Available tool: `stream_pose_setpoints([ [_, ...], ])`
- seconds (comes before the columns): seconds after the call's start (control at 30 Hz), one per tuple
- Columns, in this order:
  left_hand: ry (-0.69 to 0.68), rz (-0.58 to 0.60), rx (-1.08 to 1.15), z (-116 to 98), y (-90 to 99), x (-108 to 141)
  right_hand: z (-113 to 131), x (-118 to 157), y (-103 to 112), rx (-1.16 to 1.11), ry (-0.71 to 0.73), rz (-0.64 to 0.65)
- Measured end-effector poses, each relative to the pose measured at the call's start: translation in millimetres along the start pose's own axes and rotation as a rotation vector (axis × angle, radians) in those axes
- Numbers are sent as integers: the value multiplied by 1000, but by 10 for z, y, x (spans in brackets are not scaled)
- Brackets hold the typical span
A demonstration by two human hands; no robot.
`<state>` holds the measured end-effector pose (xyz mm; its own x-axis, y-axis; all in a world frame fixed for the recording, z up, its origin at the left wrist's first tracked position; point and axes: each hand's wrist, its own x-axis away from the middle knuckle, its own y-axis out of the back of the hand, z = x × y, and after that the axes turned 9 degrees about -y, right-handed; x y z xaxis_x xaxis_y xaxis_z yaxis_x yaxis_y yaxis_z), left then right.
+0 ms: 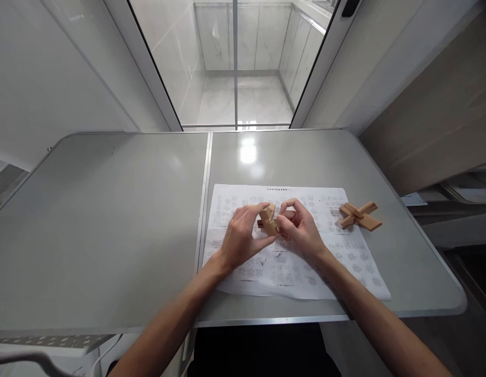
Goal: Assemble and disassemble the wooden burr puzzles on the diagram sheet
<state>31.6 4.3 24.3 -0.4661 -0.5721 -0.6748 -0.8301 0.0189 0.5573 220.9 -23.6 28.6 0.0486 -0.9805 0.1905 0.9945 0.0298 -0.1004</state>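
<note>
Over the printed paper sheet [321,272], my left hand [242,234] grips a small wooden block piece [269,222] between thumb and fingers. My right hand [304,230] is closed at the right side of that same piece, its thumb and fingertips pinched on a small part of it. Something whitish and clear shows between the hands, too small to make out. A crossed wooden piece [361,215] lies at the sheet's right edge, partly on the paper and partly on the table.
A grey folding table [109,235] with a metal seam [204,201] spreads under the sheet. Behind its far edge stands a glass door [211,63] in a frame. Shelves [463,193] with papers are at the right.
</note>
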Motion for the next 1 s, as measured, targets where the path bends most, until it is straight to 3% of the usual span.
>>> stream_pose_setpoints([
  [0.23, -84, 3, -81, -3, 21, -26, -28, -14, 0, 63, 32, -6],
  [0.43, -194, -3, -147, -11, 15, -20, -7, -64, 36, -7, -79, -29],
  [0.73, 89, -41, -48, 16, 18, -44, 9, -122, 123, -1, -64, -321],
  [1.0, 208, 29, -122, 51, -18, -16, -23, -104, 111, 556, 134, -420],
])
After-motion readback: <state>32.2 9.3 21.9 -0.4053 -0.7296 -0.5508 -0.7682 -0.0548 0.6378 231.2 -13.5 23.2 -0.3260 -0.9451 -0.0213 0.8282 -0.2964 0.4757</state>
